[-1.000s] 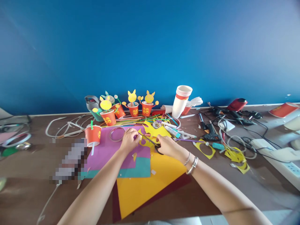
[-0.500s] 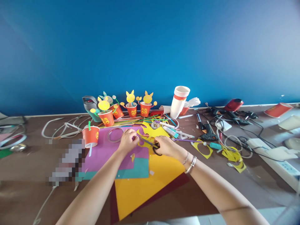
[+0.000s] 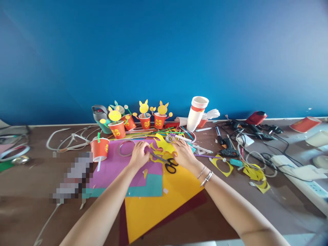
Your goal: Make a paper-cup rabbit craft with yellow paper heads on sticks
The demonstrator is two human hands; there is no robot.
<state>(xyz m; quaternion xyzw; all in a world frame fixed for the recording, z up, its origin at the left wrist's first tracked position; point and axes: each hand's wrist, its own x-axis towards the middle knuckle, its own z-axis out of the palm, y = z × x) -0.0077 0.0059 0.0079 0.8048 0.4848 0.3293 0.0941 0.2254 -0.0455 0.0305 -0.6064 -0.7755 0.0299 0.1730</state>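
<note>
Over the purple paper (image 3: 110, 167), my left hand (image 3: 139, 154) is closed in a pinch; whatever lies between its fingertips is too small to make out. Black-handled scissors (image 3: 171, 166) lie on the yellow sheets, blades pointing at my left fingertips. My right hand (image 3: 183, 153), fingers stretched out, is just beyond the scissor handles and apart from them. Beneath its fingertips is the edge of a cut-up yellow paper (image 3: 162, 142), close to a white tape roll (image 3: 169, 138). A small yellow cutout (image 3: 145, 173) rests below my left hand.
Red paper cups with yellow animal-face figures (image 3: 145, 120) line the back. A stack of white cups (image 3: 197, 114) stands right of them. A red cup with straws (image 3: 99, 149) is at left. Glue guns (image 3: 228, 148), cables and a power strip (image 3: 302, 177) crowd the right.
My right hand has let go of the scissors and moved up and away from their handles. The scissors now lie on the paper. My left hand stays nearly in place.
</note>
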